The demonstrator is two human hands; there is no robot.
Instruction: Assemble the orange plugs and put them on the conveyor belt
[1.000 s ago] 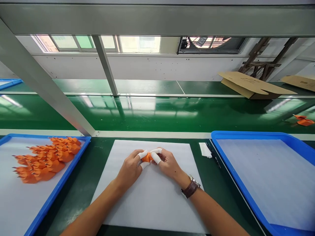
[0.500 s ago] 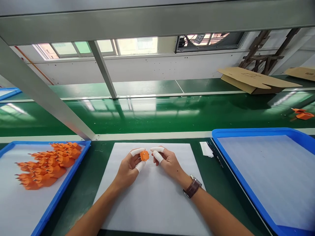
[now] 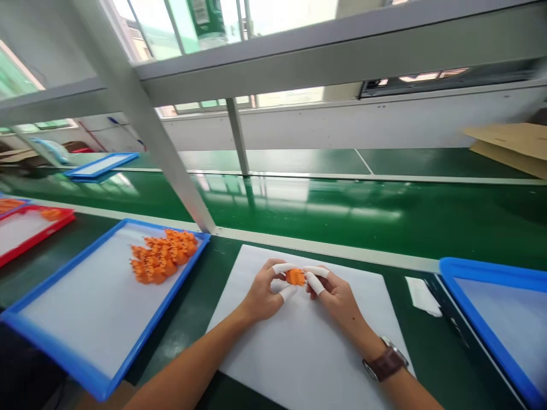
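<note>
Blue tray, grey post, orange piece in left hand

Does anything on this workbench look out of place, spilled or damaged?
Nothing looks spilled. A white scrap lies loose on the green table between the white sheet and the blue tray on the right, perhaps stray, as it sits on neither. The held orange piece is too small to check for damage.

White finger cots, one wristwatch (brown strap)
</note>
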